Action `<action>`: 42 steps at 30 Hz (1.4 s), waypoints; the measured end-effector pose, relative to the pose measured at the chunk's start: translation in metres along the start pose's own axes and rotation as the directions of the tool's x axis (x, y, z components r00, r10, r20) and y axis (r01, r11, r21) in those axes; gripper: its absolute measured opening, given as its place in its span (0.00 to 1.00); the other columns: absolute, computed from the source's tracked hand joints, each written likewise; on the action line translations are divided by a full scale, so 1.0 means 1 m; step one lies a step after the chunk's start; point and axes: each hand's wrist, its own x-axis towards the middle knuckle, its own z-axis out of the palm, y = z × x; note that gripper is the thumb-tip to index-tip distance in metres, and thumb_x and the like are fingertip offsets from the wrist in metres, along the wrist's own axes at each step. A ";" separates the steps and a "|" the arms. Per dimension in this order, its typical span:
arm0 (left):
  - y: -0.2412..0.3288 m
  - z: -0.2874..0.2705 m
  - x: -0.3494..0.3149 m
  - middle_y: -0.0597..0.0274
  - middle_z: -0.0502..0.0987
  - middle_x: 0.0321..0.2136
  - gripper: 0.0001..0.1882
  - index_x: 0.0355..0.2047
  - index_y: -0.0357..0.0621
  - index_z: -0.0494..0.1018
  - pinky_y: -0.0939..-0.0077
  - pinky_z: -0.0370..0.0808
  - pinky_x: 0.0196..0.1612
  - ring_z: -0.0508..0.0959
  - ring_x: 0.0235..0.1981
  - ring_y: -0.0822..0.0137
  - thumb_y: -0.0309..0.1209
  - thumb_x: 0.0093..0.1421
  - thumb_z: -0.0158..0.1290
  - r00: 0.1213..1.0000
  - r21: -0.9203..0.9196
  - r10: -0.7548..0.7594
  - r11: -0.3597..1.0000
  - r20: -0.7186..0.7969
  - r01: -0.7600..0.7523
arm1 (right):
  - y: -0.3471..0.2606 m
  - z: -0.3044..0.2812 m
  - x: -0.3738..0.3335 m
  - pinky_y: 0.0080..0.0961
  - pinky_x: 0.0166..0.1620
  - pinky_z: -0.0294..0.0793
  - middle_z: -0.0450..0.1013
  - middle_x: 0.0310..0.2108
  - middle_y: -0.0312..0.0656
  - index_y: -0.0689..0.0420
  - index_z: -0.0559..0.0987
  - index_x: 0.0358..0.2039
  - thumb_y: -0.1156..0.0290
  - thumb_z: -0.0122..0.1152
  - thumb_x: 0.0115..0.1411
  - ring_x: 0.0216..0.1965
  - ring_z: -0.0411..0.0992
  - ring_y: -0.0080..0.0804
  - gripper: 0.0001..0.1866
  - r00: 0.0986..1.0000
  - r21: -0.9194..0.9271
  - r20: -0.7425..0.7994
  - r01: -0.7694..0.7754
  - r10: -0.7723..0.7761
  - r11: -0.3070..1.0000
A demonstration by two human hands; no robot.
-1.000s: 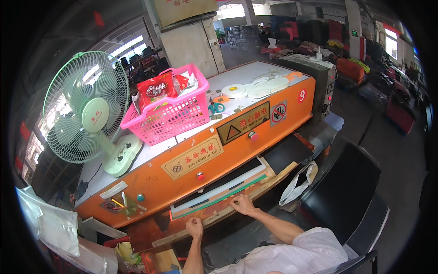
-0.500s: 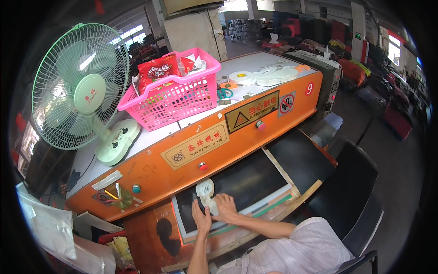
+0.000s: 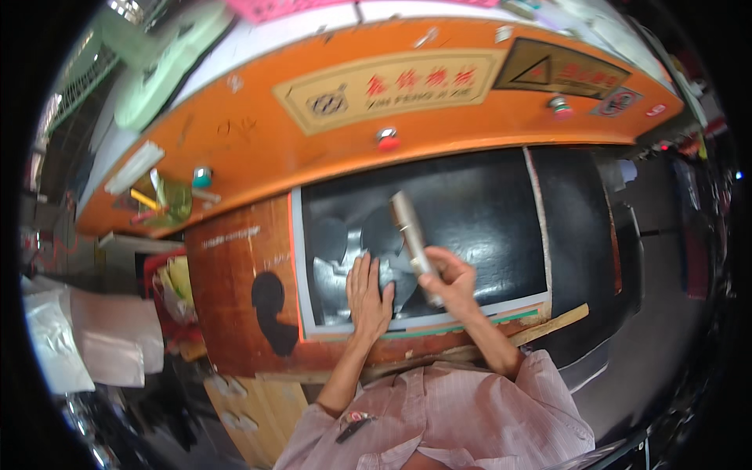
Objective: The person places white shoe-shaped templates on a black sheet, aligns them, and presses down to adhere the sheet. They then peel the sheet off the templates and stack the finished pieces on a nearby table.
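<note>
My right hand point(image 3: 453, 278) grips a pale sole-shaped plate point(image 3: 407, 227), which is raised off the dark sheet and turned nearly edge-on. My left hand point(image 3: 366, 298) rests palm down on the sheet with its fingers stretched out. Dark rounded flat pieces point(image 3: 330, 238) lie close to its fingertips, partly hidden by glare and by the hand. Under them is the black sheet point(image 3: 486, 227) with a pale frame strip point(image 3: 501, 307). To the left, on the brown wooden board point(image 3: 227, 313), sits a single black sole-shaped piece point(image 3: 274, 313).
An orange machine beam point(image 3: 258, 168) with a red button point(image 3: 388, 139) and a green button point(image 3: 202, 177) spans the far side. Pens stand in a holder point(image 3: 174, 200) on it. A pale green fan base point(image 3: 168, 66) and pink basket point(image 3: 290, 8) sit on top; plastic bags point(image 3: 117, 337) hang at left.
The pale plate, lying flat between both hands before, is now lifted and tilted in my right hand. Dark rounded pieces show where it lay. The view has tipped down and closer.
</note>
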 end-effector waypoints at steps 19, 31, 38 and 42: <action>0.019 0.009 -0.075 0.50 0.81 0.35 0.12 0.45 0.37 0.81 0.60 0.75 0.44 0.80 0.37 0.51 0.21 0.62 0.56 0.923 -0.267 -0.154 0.962 -0.352 0.059 | -0.013 -0.037 0.078 0.47 0.55 0.70 0.72 0.50 0.47 0.57 0.81 0.45 0.69 0.75 0.42 0.54 0.69 0.52 0.26 0.708 -0.842 0.398 0.535 -0.583 0.074; -0.006 0.038 0.038 0.48 0.82 0.27 0.10 0.36 0.40 0.85 0.52 0.78 0.40 0.81 0.31 0.45 0.28 0.62 0.55 0.862 -0.152 -0.130 0.986 -0.490 0.062 | -0.217 -0.076 0.128 0.39 0.36 0.69 0.69 0.28 0.42 0.57 0.75 0.30 0.75 0.68 0.60 0.32 0.69 0.41 0.08 0.308 -0.870 0.019 0.475 -0.951 0.137; -0.006 0.021 0.093 0.49 0.81 0.22 0.10 0.33 0.41 0.85 0.54 0.76 0.39 0.80 0.30 0.47 0.31 0.60 0.55 0.874 -0.185 -0.234 0.968 -0.426 0.169 | -0.202 -0.113 0.110 0.42 0.38 0.72 0.71 0.27 0.44 0.57 0.77 0.31 0.70 0.68 0.59 0.32 0.71 0.47 0.08 0.505 -0.840 0.061 0.493 -0.861 0.229; -0.001 0.015 0.112 0.50 0.79 0.22 0.10 0.32 0.42 0.85 0.54 0.76 0.38 0.80 0.30 0.49 0.32 0.59 0.55 0.841 -0.192 -0.328 0.944 -0.430 0.270 | -0.138 -0.124 0.088 0.45 0.46 0.74 0.77 0.30 0.46 0.58 0.81 0.35 0.68 0.67 0.57 0.37 0.76 0.49 0.08 0.613 -0.858 0.139 0.466 -0.778 0.214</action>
